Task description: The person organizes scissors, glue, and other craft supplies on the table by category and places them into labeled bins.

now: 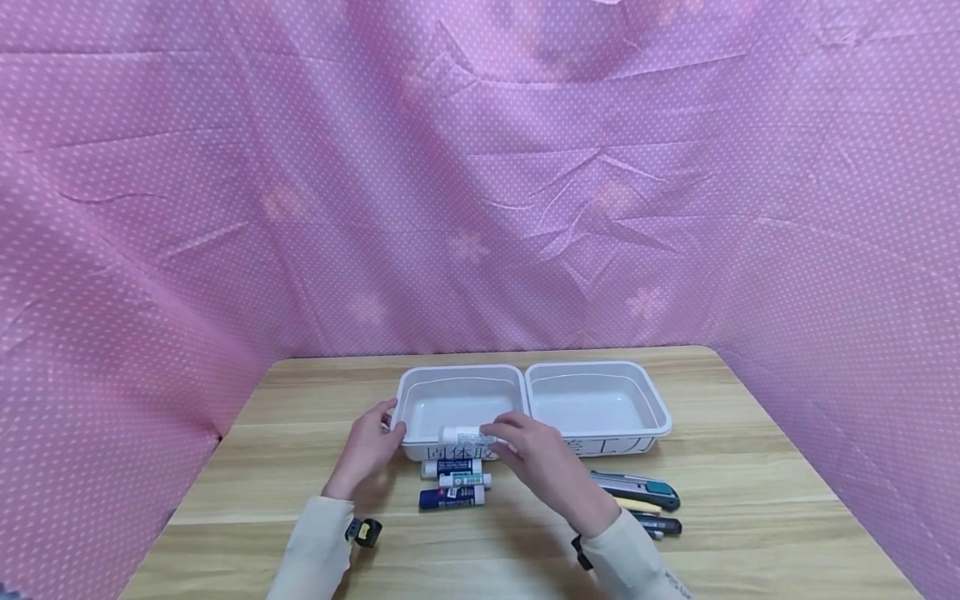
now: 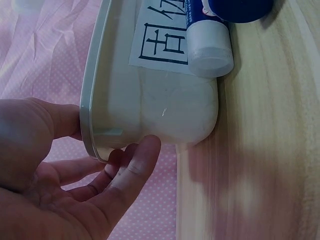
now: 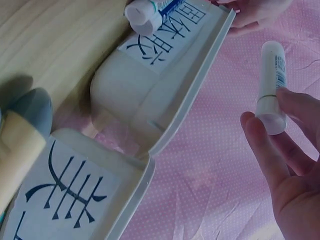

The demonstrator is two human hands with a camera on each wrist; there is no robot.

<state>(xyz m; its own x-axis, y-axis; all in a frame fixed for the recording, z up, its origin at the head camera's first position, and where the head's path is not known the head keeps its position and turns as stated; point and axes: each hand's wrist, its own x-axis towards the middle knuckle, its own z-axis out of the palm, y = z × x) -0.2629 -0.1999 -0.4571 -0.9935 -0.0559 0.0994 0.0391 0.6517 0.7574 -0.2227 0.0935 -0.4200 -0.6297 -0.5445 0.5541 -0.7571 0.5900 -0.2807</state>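
Between its thumb and fingers, my right hand (image 1: 546, 467) pinches a white glue stick (image 3: 272, 75) by one end. The stick (image 1: 459, 435) is over the front rim of the left white plastic bin (image 1: 438, 410). My left hand (image 1: 371, 450) grips that bin's left front corner, thumb on one side of the rim and fingers against the outer wall in the left wrist view. On the table before the bin lie a blue-and-white glue stick (image 1: 457, 468), a slim white-and-green one (image 1: 465, 481) and a dark blue one (image 1: 450, 498).
A second white bin (image 1: 600, 408) stands right beside the first; both have paper labels with Chinese characters on their fronts. Several utility knives, among them a grey-green one (image 1: 637, 487) and a black one (image 1: 660, 523), lie right of my right wrist. Pink dotted cloth (image 1: 480, 208) hangs around the table.
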